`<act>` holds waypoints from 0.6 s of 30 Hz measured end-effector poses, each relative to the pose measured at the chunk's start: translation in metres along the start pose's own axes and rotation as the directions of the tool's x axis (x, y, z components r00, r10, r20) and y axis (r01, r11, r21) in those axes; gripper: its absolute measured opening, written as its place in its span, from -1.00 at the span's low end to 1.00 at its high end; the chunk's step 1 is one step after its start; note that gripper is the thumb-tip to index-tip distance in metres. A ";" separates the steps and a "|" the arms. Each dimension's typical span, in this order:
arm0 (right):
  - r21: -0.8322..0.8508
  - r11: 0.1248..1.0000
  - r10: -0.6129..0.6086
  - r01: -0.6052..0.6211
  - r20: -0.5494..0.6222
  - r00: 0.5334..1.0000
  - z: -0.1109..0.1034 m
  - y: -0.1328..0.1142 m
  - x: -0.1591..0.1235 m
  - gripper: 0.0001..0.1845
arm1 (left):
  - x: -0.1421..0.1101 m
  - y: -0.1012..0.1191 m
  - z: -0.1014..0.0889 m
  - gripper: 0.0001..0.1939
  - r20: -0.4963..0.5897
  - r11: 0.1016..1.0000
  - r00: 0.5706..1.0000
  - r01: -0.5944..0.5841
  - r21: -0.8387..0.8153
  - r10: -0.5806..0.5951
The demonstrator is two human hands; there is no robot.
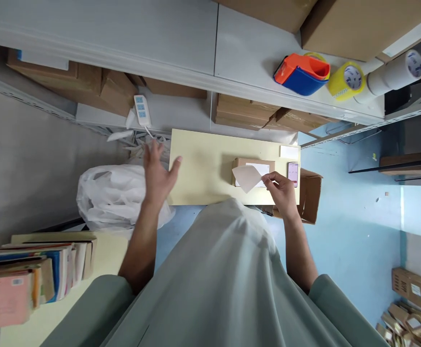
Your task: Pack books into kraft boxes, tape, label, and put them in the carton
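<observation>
My right hand (282,189) pinches a thin white sheet of paper (247,177) by its corner, lifted just above a small cardboard box (242,164) that bears a white label (261,167). The box lies on a pale yellow table (203,168). My left hand (158,172) hovers with fingers spread over the table's left edge, holding nothing, above a white plastic bag (112,195). A phone (293,173) lies to the right of the box.
A grey shelf (254,53) carries an orange-and-blue tape dispenser (300,73), a yellow tape roll (348,79) and white rolls (394,72). Cardboard boxes fill the lower shelf (98,86). A power strip (141,110) lies behind the table. Stacked books (26,279) stand at left; an open carton (309,195) sits beside the table.
</observation>
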State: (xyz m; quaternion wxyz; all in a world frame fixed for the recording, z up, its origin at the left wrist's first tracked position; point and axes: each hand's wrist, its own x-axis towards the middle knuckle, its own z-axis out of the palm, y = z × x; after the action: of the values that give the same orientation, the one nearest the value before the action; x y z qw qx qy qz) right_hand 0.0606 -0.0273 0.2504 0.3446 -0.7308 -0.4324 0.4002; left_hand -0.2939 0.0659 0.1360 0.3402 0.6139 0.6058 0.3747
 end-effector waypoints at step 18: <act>0.277 0.958 0.014 -0.077 0.223 0.975 -0.077 0.063 0.036 -0.60 | -0.075 0.198 0.185 -0.61 0.271 0.981 0.962 0.034 -0.189 0.019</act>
State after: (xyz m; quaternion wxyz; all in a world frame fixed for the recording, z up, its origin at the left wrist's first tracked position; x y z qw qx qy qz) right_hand 0.1624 -0.0313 0.2203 0.3869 -0.6351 -0.3886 0.5440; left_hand -0.0350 -0.0093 0.2145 0.4791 0.6216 0.5166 0.3422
